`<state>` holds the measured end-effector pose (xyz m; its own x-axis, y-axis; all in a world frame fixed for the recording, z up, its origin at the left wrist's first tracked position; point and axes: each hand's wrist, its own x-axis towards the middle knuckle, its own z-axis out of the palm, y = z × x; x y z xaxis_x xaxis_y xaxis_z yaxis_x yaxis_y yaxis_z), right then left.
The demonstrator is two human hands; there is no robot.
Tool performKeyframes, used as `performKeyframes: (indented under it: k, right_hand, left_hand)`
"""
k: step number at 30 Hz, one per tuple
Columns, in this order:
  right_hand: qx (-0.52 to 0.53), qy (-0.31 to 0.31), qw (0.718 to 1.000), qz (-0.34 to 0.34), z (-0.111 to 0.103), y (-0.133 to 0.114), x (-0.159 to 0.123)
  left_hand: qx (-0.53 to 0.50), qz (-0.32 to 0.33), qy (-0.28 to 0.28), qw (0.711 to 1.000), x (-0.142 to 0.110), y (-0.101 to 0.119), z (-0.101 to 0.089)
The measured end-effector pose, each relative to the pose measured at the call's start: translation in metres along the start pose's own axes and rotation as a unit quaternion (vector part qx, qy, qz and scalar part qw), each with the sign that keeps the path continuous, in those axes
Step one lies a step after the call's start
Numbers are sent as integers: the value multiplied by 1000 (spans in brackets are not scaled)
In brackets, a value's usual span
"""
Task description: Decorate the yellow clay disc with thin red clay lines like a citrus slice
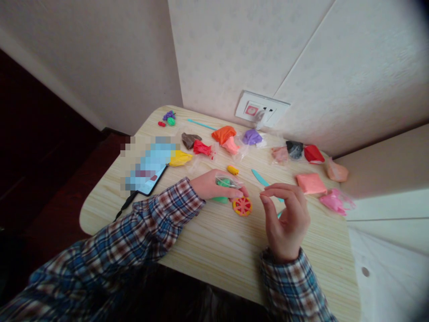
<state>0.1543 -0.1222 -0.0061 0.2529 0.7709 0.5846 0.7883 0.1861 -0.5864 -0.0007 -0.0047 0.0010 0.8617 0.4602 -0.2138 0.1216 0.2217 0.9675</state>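
My left hand (209,184) is closed around a clear bag of green modelling clay (220,199), part of which the fingers hide. Just below its fingertips is a round clay piece (241,206), with a yellow and orange rim, red filling and pinkish strips across it; whether the fingers touch it I cannot tell. My right hand (288,219) is raised to the right of that disc, thumb and forefinger pinched together. Anything between those fingertips is too small to make out. Behind it lies a turquoise modelling tool (259,177), partly hidden. A small yellow clay roll (232,170) sits beyond my left hand.
Several bags of coloured clay, among them an orange bag (224,134) and a pink bag (336,201), spread across the wooden table (208,250). A phone (149,172) lies at left. Small clay grapes (169,116) are at the far corner, near a wall socket (261,109).
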Motion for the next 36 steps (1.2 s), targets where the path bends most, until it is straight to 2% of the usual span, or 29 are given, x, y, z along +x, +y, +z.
performKeyframes:
  k: [4,16,21,25,36]
  right_hand:
    - [46,19,998,34,0,5,0]
    - [50,-60,994,77,-1,15,-3]
    - [27,-118,990,78,-3,15,-2]
    - [23,-134,988,80,-3,15,-2]
    - [-38,-222,974,25,-3,14,-4]
  left_hand:
    - [4,-9,10,1000,0,1,0]
    - [-3,6,0,1000,0,0,-3]
    - [-3,6,-1,1000,0,-1,-3]
    - [3,4,6,1000,0,-1,-3]
    - [-3,8,6,1000,-1,1,-3]
